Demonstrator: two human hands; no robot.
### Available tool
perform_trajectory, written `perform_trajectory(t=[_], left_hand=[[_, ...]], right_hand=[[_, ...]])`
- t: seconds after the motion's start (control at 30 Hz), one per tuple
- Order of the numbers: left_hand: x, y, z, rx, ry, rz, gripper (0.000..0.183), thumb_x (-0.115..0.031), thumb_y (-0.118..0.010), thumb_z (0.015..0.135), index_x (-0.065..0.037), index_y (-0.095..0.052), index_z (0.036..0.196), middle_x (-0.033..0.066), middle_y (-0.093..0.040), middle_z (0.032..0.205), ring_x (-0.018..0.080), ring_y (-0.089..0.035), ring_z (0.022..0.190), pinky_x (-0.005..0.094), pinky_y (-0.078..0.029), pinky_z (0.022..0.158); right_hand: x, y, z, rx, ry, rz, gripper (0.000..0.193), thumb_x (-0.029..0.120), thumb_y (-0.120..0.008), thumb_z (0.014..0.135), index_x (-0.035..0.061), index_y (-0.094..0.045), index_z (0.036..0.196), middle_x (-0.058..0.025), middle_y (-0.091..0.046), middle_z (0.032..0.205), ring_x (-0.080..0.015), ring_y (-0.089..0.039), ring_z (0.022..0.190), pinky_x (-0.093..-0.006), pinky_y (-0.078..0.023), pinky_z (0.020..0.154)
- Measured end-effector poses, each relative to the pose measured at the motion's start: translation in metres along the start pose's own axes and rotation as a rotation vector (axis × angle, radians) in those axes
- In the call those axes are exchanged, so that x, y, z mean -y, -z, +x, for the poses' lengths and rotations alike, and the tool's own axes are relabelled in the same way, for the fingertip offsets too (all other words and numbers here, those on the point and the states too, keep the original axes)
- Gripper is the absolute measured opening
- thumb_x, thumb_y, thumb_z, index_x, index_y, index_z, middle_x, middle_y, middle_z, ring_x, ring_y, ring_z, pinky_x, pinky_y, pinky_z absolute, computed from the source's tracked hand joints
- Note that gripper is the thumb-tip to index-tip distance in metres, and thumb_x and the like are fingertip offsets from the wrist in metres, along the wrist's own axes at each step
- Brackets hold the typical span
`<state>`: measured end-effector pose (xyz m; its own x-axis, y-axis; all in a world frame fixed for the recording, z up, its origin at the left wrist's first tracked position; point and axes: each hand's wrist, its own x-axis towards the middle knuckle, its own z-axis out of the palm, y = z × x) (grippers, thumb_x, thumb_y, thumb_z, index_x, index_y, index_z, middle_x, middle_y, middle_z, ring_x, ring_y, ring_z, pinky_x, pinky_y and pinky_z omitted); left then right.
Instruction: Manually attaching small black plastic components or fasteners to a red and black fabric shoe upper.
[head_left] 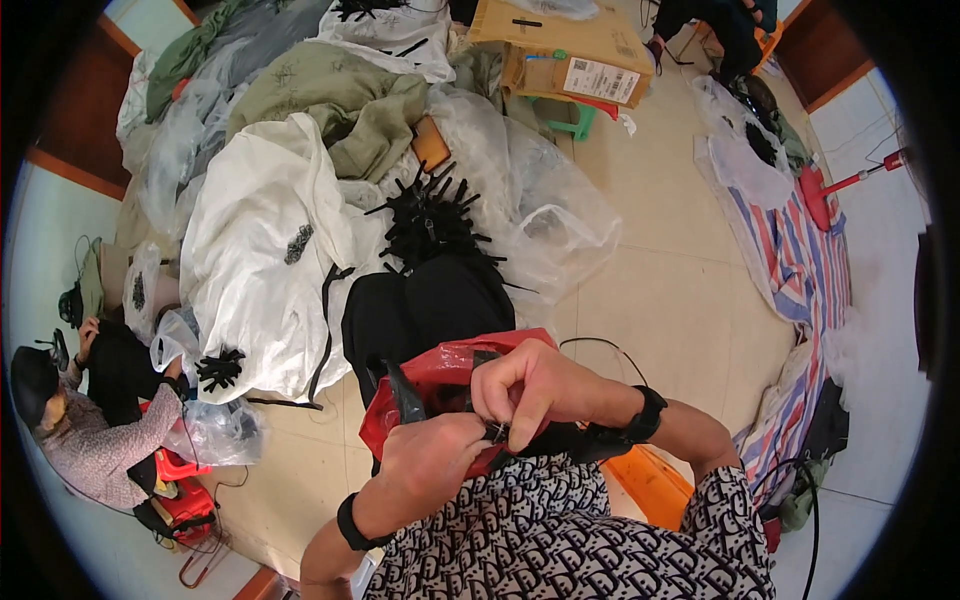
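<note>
In my lap, both hands work close together over a red plastic bag (447, 357) with dark inner folds. My right hand (540, 390) is closed, thumb and forefinger pinching a small dark piece with a metallic glint (495, 432). My left hand (432, 462) is curled shut against the same piece from the left; its fingertips are partly hidden. The piece is too small to name. Beyond the bag, a bundle of short black strips (432, 222) lies just past my black-trousered knees (430, 305).
A white cloth sack (255, 240) with a dark metallic cluster (299, 244) lies ahead left, near olive sacks (330, 100). A cardboard box (560, 50) sits on a green stool (578, 122). Another person (105, 440) sits at left, and striped sheeting (790, 260) lies right.
</note>
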<state>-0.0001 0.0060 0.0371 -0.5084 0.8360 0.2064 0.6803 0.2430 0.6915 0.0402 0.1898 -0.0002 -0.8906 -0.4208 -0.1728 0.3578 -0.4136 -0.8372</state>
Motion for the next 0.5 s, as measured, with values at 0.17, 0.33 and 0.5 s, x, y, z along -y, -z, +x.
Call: perform_trajectory(t=[0.17, 0.33, 0.5], left_hand=[[0.005, -0.003, 0.000, -0.052, 0.007, -0.141, 0.022, 0.001, -0.065, 0.067, -0.005, -0.052, 0.084, 0.0084, -0.062, 0.072, 0.0208, -0.061, 0.057, 0.0269, -0.046, 0.048], [0.003, -0.010, 0.003, -0.109, 0.149, -0.298, 0.010, 0.004, -0.054, 0.074, -0.001, -0.056, 0.083, 0.0076, -0.060, 0.064, 0.0160, -0.062, 0.055, 0.0248, -0.047, 0.049], [0.004, -0.007, -0.002, -0.073, 0.210, -0.260, 0.008, 0.000, -0.055, 0.073, -0.001, -0.059, 0.079, 0.0080, -0.059, 0.067, 0.0172, -0.058, 0.052, 0.0240, -0.045, 0.048]], right_hand=[[-0.001, -0.004, -0.002, -0.066, 0.116, -0.059, 0.024, -0.003, -0.073, 0.050, 0.0017, -0.050, 0.057, -0.0041, -0.052, 0.069, -0.0123, -0.049, 0.066, -0.0235, -0.039, 0.058], [0.007, -0.004, -0.002, -0.160, 0.079, 0.008, 0.022, -0.002, -0.070, 0.054, 0.0011, -0.059, 0.073, -0.0027, -0.053, 0.071, -0.0090, -0.048, 0.065, -0.0226, -0.038, 0.057], [-0.013, 0.009, 0.003, -0.017, 0.036, -0.121, 0.028, 0.004, -0.067, 0.063, -0.0003, -0.061, 0.089, -0.0008, -0.054, 0.068, -0.0053, -0.048, 0.057, -0.0189, -0.037, 0.051]])
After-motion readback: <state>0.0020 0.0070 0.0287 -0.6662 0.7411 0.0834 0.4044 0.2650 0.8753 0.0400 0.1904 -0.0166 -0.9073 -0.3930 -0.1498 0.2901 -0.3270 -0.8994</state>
